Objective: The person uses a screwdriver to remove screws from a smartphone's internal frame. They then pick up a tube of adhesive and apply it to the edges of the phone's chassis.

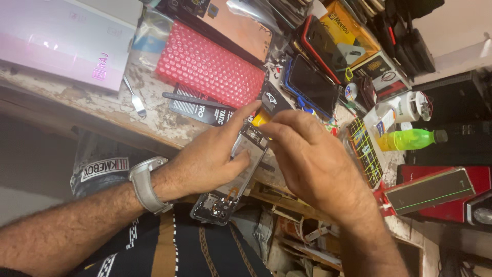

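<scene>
Cluttered repair bench, seen tilted from above. Worn wooden benchtop (154,115), paint chipped and flaking, edge running down toward the lap. Opened smartphone (233,177), back cover off and inner parts bared, held out past the bench edge. Left hand (205,159) clamped on the phone, thumb across its middle, forefinger stretched along its upper side; grey wristwatch (146,184) on that wrist. Right hand (307,159) over the phone's top end, fingertips pinched together there; whether anything sits between them, cannot tell. Behind, on the bench: red bubble-wrap pouch (210,66), pale pink box (61,36), metal tweezers (134,97), 2 dark phones (312,82) side by side, green bottle (410,139). To the right, red speaker (435,192) against shadowed shelving.
</scene>
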